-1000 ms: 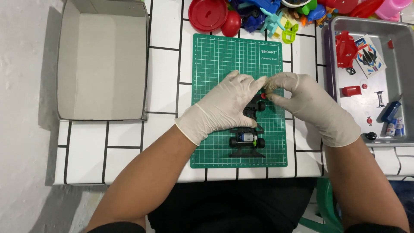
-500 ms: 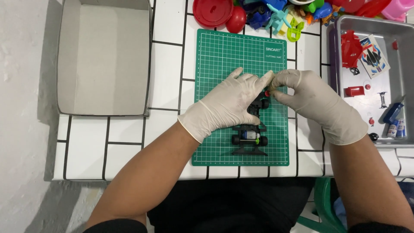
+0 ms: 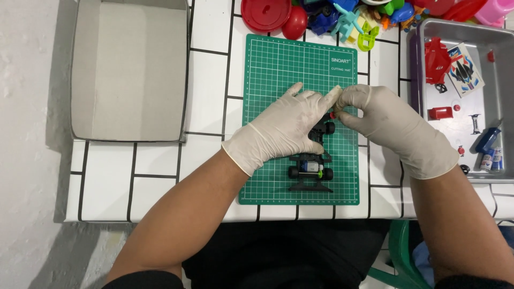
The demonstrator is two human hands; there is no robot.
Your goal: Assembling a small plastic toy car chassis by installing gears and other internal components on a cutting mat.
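Left hand [image 3: 284, 128]: white glove, palm down over the front half of the toy car chassis [image 3: 311, 167], fingers spread flat, pressing it to the mat; not curled round anything.
Right hand [image 3: 383, 120]: white glove, thumb and forefinger pinched together on a small red part [image 3: 332, 114] at the car's front end, next to a black wheel [image 3: 327, 128].
Toy car chassis: black, open frame, lies lengthwise on the green cutting mat [image 3: 278, 64], nose away from the person; rear wheels, motor and rear wing show bare, front hidden under left hand.
Handling: looks light, stiff thin plastic, small bits likely snap or pop off; wheels roll, so it will skid on the mat unless held down. Best hold by the side rails of the frame, not wing or wheels. Red part tiny, easy to drop.
Desk [image 3: 209, 80]: white tiles, dark grout.
Grey cardboard box [image 3: 131, 69]: open, to the left of the mat.
Metal tray [image 3: 482, 107]: right of mat, holds red parts, sticker sheet, small bottles.
Toy pile [image 3: 342, 16]: coloured plastic, beyond the mat's far edge.
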